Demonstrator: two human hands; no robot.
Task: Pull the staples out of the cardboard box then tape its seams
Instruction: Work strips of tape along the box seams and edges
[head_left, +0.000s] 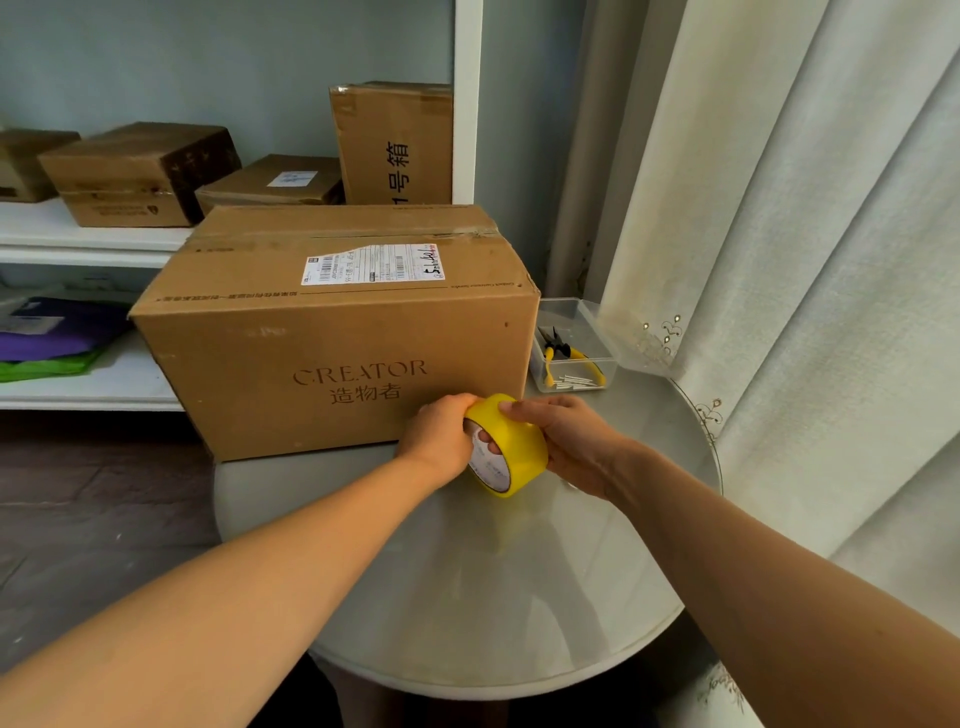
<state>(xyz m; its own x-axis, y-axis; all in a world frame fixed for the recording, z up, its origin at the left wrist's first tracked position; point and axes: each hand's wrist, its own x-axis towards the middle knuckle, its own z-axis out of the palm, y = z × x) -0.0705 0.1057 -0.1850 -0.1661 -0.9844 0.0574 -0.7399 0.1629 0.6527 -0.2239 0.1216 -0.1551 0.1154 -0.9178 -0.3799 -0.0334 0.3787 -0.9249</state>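
Tape roll (506, 447) clamped betw. both grips, left hand (439, 434) & right hand (563, 439), just before cardboard box (332, 332).

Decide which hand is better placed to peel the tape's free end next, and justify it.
Right, probably: the right hand rests fingers on the yellow tape roll's outer band, while the left hand grips through the core, steadying it.

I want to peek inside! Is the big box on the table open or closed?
Closed. The cardboard box has its top flaps lying flat, with a strip of tape along the seam. Both hands hold the yellow tape roll.
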